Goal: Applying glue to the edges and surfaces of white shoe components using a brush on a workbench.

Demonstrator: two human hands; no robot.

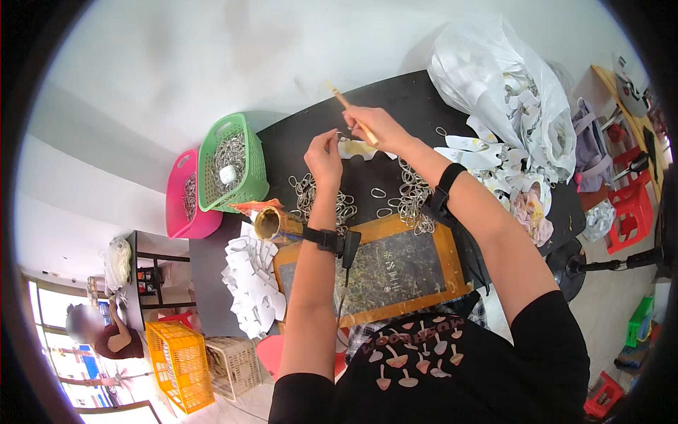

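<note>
Pinching, fingertips together, the left hand (324, 159) appears to hold a small silver metal ring (341, 133) at the edge of a white paper piece with a yellow smear (356, 150), which lies just to its right; whether the fingers grip the paper too, I cannot tell. The right hand (380, 131) is closed around a thin wooden-handled brush (343, 101), its tip pointing up and away from the paper. Work looks partway along: to the right of the right hand, yellow-marked white paper pieces (474, 159) lie loose and fill a bulging clear plastic bag (462, 67), probably the handled ones. A stack of plain white cut-paper pieces (248, 279), near and left of the left hand, seems to be waiting, with loose silver rings (415, 203) heaped nearer the body than both hands. Plenty appears left. For moving, bare black tabletop (402, 99) opens beyond and right of the right hand, yet the table's far edge and a pale wall (282, 42) are near the brush tip. Left of the left hand, a narrow bare strip ends at a green plastic basket (247, 187).
</note>
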